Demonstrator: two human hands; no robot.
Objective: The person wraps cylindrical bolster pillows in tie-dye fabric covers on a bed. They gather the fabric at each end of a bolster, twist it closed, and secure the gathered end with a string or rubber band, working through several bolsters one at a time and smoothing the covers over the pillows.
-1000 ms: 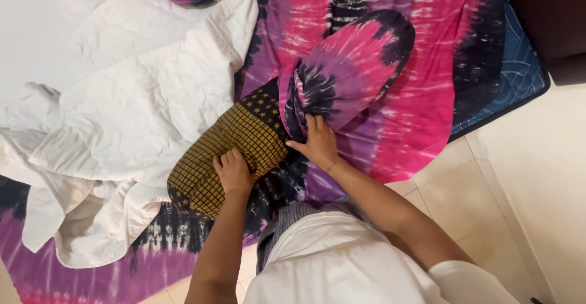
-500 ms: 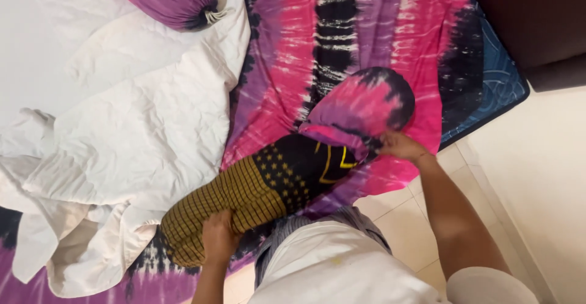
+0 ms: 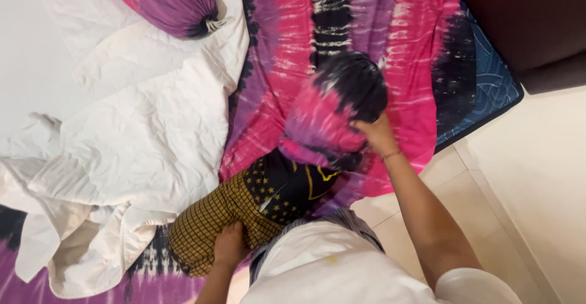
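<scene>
A long pillow [image 3: 244, 209] lies slanting across the lower middle of the frame on a bed [image 3: 482, 90], its bare lower end showing yellow checked cloth and a black band with small yellow stars. Its upper end sits inside a pink, purple and black tie-dye pillowcase [image 3: 332, 115], which bulges near the centre of the frame. The left hand [image 3: 231, 246], at the lower middle, presses down on the yellow end of the pillow with the fingers curled onto the cloth; whether they pinch it cannot be told. The right hand [image 3: 375, 134], just right of centre, rests against the edge of the pillowcase with its fingers closed into the fabric, gripping it. A thin band circles that wrist. Under both lies a matching tie-dye bedsheet [image 3: 421, 47], spread over the upper middle and right of the frame. A crumpled white quilt [image 3: 122, 145] covers the left half, touching the pillow's lower end. A round bolster [image 3: 174, 2] in the same tie-dye cloth lies at the upper left. Pale floor tiles [image 3: 531, 182] fill the lower right
</scene>
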